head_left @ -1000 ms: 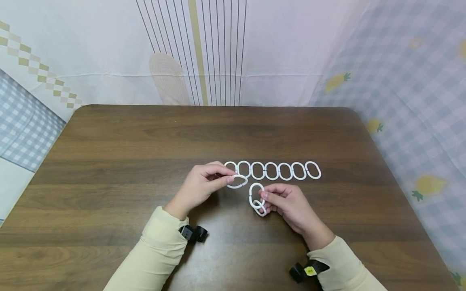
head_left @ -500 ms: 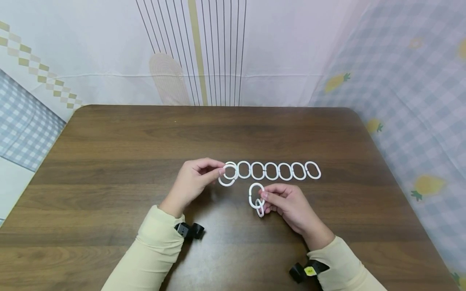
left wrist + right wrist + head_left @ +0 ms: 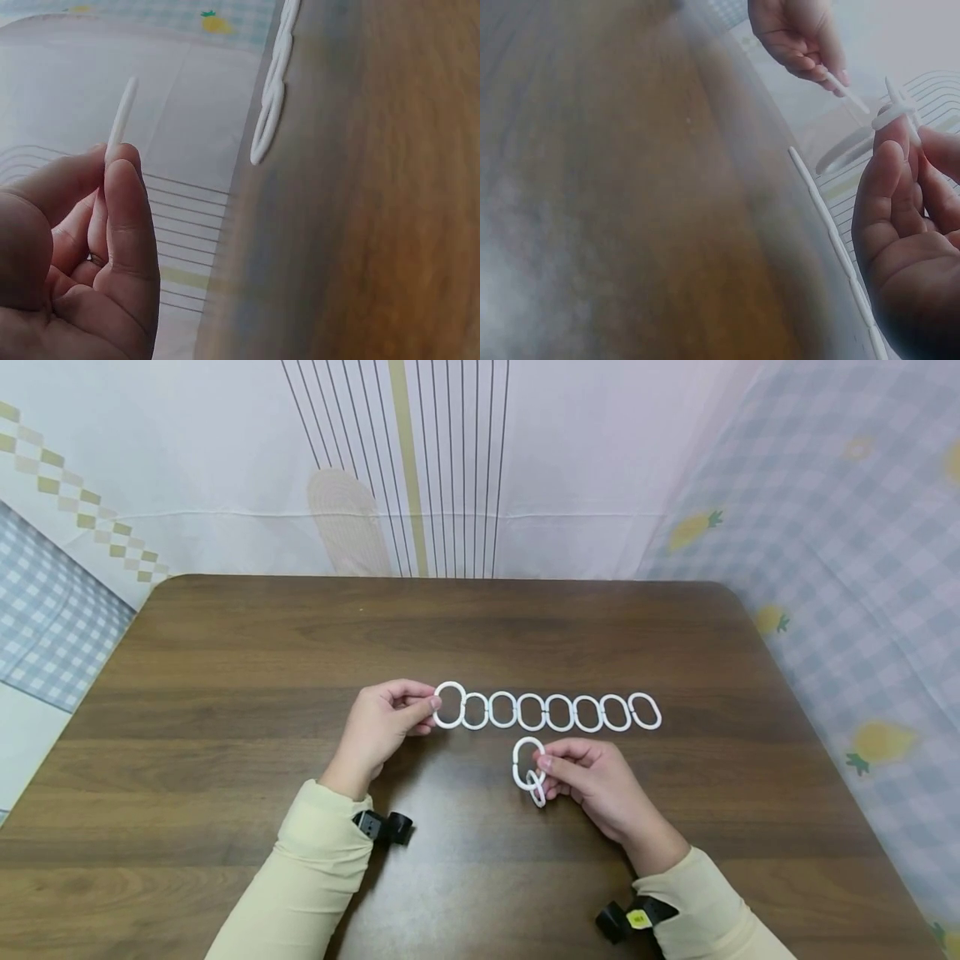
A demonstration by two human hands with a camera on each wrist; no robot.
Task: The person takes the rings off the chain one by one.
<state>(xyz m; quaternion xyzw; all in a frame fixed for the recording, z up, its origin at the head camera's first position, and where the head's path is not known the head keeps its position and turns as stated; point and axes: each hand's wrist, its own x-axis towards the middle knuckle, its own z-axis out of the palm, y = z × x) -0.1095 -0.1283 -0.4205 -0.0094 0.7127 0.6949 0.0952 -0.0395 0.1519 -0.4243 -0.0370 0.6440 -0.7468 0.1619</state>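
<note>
My left hand point(image 3: 375, 727) pinches a single white plastic chain link point(image 3: 450, 684) between thumb and fingertips. From the head view it appears at the left end of a row of several similar links point(image 3: 559, 697). In the left wrist view the held link point(image 3: 122, 116) is raised, apart from the row point(image 3: 279, 71) on the table. My right hand point(image 3: 588, 774), nearer the front, holds another white link point(image 3: 517, 764) upright, with a second link point(image 3: 540, 798) looped through its lower end. The right wrist view shows the right hand point(image 3: 922, 247) with these links, partly blurred.
The brown wooden table point(image 3: 247, 652) extends around the hands and the row. Behind it hangs a white patterned cloth point(image 3: 585, 468). A blue checked cloth point(image 3: 862, 635) covers the right side. Dark cameras sit on both wrists.
My left hand has moved left and slightly away with its link, turning the link from nearly flat-looking to upright. The right hand stays put; its lower link has swung a little.
</note>
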